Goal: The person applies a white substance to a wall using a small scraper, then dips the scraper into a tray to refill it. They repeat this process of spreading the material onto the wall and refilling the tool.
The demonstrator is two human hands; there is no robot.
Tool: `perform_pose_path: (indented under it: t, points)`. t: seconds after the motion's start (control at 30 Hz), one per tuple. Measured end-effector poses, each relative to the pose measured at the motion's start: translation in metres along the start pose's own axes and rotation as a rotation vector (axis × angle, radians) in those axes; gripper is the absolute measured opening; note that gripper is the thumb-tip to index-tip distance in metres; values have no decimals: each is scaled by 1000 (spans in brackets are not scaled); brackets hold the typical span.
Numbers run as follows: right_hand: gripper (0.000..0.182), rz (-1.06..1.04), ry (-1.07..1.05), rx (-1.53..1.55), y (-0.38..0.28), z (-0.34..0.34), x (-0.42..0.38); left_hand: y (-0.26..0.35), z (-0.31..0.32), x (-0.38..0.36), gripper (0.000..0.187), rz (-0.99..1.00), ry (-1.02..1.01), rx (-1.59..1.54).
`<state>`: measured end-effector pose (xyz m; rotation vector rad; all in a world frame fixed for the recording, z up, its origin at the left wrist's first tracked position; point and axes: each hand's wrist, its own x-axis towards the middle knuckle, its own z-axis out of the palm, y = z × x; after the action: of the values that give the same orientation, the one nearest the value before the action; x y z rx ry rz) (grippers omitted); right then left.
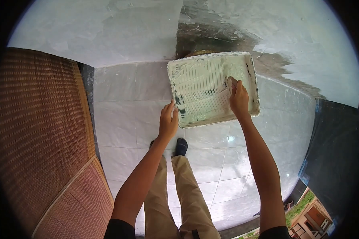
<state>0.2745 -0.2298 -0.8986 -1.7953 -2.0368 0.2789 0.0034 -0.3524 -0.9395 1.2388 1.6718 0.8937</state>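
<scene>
A paint tray [203, 75] with a ribbed slope, coated in off-white paint, is held up in front of the wall. My left hand [168, 121] grips its left edge, near the lower left corner. Over the right part of the tray, my right hand [239, 97] is closed on a small brush or scraper [230, 83], whose working end touches the paint. The fingers hide much of this tool, so its exact kind cannot be made out.
Behind the tray rises a partly whitened wall [135, 32] with a dark bare patch [203, 38]. Woven mats [44, 127] lie at the left. Below are grey floor tiles [115, 127] and my feet. A dark panel [335, 139] stands at the right.
</scene>
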Motion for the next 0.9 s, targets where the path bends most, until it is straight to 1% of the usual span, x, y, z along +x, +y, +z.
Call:
perform_pose_path:
  t: [0.13, 0.2, 0.23, 0.33, 0.37, 0.5, 0.57, 0.6, 0.67, 0.7, 0.83, 0.9]
  points:
    - [9, -56, -7, 27, -4, 4, -5, 2, 0, 0, 44, 13, 14, 2]
    - [9, -20, -30, 30, -13, 6, -11, 4, -1, 0, 44, -13, 2, 7]
    - [9, 16, -50, 33, -20, 6, -14, 5, 0, 1, 44, -12, 4, 4]
    - [8, -14, -45, 106, -43, 6, -23, 6, 0, 1, 43, -26, 3, -30]
    - [6, 13, -86, 114, -47, 13, -29, 7, 0, 1, 43, -32, 7, -46]
    - [6, -65, -68, 112, -86, 31, -57, 8, 2, 0, 42, -44, 6, -69]
    - [10, 2, -118, 182, -105, 32, -62, 6, 0, 0, 42, -42, 2, -84]
    - [10, 2, -120, 185, -114, 35, -64, 6, -1, 0, 42, -37, -7, -103]
    - [12, 89, -153, 306, -126, 40, -66, 5, 0, -1, 41, -34, 6, -95]
    - [13, 40, -141, 312, -128, 43, -67, 3, 0, -1, 41, -23, 3, -100]
    - [12, 42, -117, 405, -134, 55, -70, 4, -5, 0, 40, -18, -23, -119]
    - [13, 121, -100, 521, -130, 54, -67, 6, -6, 0, 40, -31, -23, -129]
